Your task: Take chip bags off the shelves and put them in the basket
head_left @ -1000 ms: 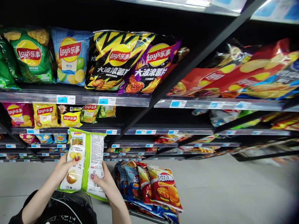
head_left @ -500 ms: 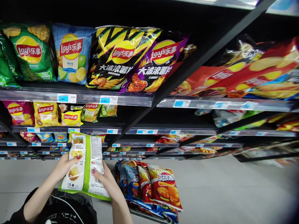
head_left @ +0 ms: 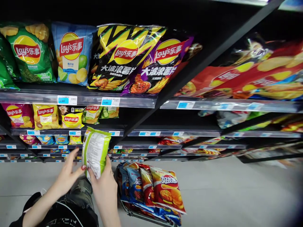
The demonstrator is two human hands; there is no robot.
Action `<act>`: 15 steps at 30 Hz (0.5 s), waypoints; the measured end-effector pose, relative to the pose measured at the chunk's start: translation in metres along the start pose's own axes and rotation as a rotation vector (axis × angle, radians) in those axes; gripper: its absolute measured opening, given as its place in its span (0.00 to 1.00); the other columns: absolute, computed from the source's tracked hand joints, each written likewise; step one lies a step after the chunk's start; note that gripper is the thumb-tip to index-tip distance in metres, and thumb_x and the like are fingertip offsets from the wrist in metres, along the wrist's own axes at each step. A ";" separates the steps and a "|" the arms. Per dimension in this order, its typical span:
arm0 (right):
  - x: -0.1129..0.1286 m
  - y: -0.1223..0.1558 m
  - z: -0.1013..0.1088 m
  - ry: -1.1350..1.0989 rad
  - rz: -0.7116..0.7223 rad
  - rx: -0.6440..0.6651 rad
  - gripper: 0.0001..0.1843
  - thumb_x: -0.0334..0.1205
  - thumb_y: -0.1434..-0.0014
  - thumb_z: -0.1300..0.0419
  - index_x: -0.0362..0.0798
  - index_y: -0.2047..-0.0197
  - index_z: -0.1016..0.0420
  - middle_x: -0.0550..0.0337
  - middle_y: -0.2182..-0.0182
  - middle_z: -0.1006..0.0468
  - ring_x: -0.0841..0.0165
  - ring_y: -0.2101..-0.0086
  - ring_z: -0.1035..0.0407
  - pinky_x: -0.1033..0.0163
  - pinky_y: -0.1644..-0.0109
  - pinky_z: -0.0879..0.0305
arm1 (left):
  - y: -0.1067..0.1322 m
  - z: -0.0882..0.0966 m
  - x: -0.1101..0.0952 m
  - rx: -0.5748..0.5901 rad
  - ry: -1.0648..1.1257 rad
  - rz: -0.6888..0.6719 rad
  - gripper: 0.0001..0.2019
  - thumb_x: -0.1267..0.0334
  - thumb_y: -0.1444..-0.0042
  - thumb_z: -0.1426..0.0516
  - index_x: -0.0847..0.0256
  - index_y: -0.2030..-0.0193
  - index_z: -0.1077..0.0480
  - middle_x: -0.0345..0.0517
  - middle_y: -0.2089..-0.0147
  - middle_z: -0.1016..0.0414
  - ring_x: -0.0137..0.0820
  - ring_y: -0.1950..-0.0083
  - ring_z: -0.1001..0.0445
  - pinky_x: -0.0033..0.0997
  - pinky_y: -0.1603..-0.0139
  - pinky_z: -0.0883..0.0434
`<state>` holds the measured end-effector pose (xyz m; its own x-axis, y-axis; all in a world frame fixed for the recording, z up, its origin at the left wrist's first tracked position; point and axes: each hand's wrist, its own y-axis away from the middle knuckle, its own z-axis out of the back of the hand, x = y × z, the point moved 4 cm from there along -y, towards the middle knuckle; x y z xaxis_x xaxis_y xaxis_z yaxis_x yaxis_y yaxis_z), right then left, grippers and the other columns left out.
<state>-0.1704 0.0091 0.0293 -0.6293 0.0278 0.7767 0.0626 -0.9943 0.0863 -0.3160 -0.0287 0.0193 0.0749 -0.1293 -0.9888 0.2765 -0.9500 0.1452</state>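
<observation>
a green-edged chip bag (head_left: 96, 151), on no shelf, stands upright in the grasping right hand (head_left: 104, 186), left hand (head_left: 67, 176) spread loose at its lower corner, below a shelf's front edge (head_left: 118, 133), beside a basket (head_left: 134, 215) full of bags.

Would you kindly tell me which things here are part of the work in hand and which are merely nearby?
In hand: green-and-white crisp bag, held by right hand; left hand open beside it.
Nearby: shelved Lay's bags, price tags, stacked red and blue bags.
</observation>
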 end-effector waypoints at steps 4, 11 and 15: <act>0.024 0.022 -0.006 0.022 0.280 0.033 0.38 0.41 0.48 0.43 0.51 0.36 0.52 0.46 0.42 0.38 0.43 0.50 0.38 0.40 0.51 0.39 | 0.008 -0.020 -0.003 0.227 0.440 0.052 0.47 0.58 0.64 0.33 0.58 0.37 0.50 0.56 0.37 0.41 0.49 0.37 0.44 0.44 0.40 0.40; 0.021 0.020 0.033 -0.410 0.461 0.213 0.14 0.40 0.42 0.46 0.57 0.53 0.27 0.56 0.59 0.24 0.59 0.57 0.33 0.53 0.51 0.36 | 0.004 0.006 0.013 -0.009 0.611 0.298 0.30 0.69 0.70 0.33 0.61 0.55 0.33 0.52 0.58 0.21 0.47 0.56 0.25 0.43 0.54 0.29; -0.017 -0.011 0.043 -0.684 0.081 0.105 0.22 0.49 0.49 0.39 0.53 0.51 0.32 0.52 0.51 0.29 0.57 0.51 0.36 0.52 0.47 0.39 | 0.012 -0.006 0.009 0.114 0.667 0.406 0.26 0.69 0.67 0.35 0.61 0.55 0.31 0.52 0.58 0.21 0.48 0.55 0.24 0.45 0.53 0.29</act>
<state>-0.1266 0.0240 0.0420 0.0081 0.0469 0.9989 0.1852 -0.9817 0.0446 -0.3062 -0.0391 0.0120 0.7180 -0.3088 -0.6238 0.0070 -0.8929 0.4501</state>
